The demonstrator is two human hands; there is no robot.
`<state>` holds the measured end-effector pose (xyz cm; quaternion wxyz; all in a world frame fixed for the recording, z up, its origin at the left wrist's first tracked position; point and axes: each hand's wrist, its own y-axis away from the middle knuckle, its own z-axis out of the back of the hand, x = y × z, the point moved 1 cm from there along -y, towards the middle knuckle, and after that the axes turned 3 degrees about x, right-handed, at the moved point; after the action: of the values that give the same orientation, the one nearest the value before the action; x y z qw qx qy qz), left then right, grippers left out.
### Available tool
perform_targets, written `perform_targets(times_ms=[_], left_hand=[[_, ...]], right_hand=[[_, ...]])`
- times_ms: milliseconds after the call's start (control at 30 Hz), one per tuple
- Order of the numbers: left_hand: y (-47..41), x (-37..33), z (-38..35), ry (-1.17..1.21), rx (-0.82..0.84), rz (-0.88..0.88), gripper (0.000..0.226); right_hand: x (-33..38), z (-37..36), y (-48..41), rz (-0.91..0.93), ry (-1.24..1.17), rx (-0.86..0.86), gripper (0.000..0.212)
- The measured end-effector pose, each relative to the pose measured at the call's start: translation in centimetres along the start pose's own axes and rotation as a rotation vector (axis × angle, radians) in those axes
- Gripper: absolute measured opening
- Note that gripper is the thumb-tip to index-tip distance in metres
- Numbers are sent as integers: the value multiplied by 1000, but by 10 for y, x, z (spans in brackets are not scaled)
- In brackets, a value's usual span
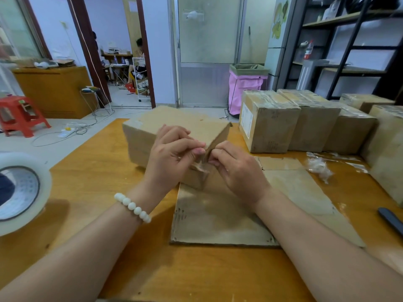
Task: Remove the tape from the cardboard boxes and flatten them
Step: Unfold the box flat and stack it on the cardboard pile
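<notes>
**A:** Where is the box being worked on?

**B:** The cardboard box (152, 136) sits in the middle of the wooden table (104, 171). Its near corner rests on a flattened sheet of cardboard (218, 216), which lies directly in front of the person.

**A:** And the 2 hands?

**B:** Both are at that near corner, almost touching each other. The left hand (172, 155) has a white bead bracelet (132, 207) on the wrist, and its thumb and forefinger pinch the box's edge. The right hand (237, 171) has its fingers curled in and pinches a strip of tape (200, 167). The strip is clear and crumpled and hangs at the corner just below the fingertips.

**A:** How much of that strip is free of the box?

**B:** I cannot tell, because the hands cover the seam there.

**A:** What else is on the table?

**B:** To the right, 5 sealed boxes (270, 125) stand close together, shiny with tape, and 1 bears a white label. A wad of peeled tape (318, 168) lies just in front of them. A big roll of clear tape (19, 192) stands at the left edge, very near the camera. A dark handle (390, 219) lies at the far right, too blurred to say what tool it is.

**A:** And beyond the table?

**B:** There is a red stool (19, 114) on the floor at the left, and a bin with a pink bag (246, 90) stands by the door
</notes>
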<state>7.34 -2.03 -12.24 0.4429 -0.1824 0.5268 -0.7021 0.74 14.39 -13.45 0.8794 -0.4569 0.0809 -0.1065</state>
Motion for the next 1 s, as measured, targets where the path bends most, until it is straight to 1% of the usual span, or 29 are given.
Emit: perform_targets(times_ms=[33,67,100,133,200,233,333,400,500,600,667,767,867,1000], left_hand=[[2,-1,-1,-31,-12,-1,28],[3,-3,-1,-63,-20,-3,25],[5,-4,0,-84,-24,-5,23],[5,-4,1,-90,-24,-4,21],[5,-5,4,-70,-9,-6,21],[5,-5,5,-54,2,-10,21],[3,-4,4,-27,33,-10,20],[3,-3,2,-42,46,4,20],[4,-1,1,-69,51,10,20],[5,-1,-1,-78,44,8,20],[5,-2,-2,-84,41,-2,19],[4,-3,-3,-80,36,-13,18],[5,-3,-3,-60,38,-28,5],[5,-2,-4,-76,41,-42,4]], right_hand=[[-1,-2,1,-19,-42,35,15],[1,-3,1,-83,-120,71,16],[2,-3,1,-205,-226,107,15],[2,-2,1,-372,-362,133,14],[4,-2,1,-693,-620,170,18],[4,-3,0,-802,-675,194,20],[6,-7,-1,-998,-765,321,22],[7,-8,-3,-1096,-930,318,19],[6,-4,-4,-1193,-1169,291,14],[9,2,-8,-1252,-1254,335,12],[12,5,-12,-1306,-1259,351,12],[16,8,-16,-1368,-1179,336,12],[19,9,-19,-1410,-1153,318,15],[26,7,-22,-1433,-1126,245,17]])
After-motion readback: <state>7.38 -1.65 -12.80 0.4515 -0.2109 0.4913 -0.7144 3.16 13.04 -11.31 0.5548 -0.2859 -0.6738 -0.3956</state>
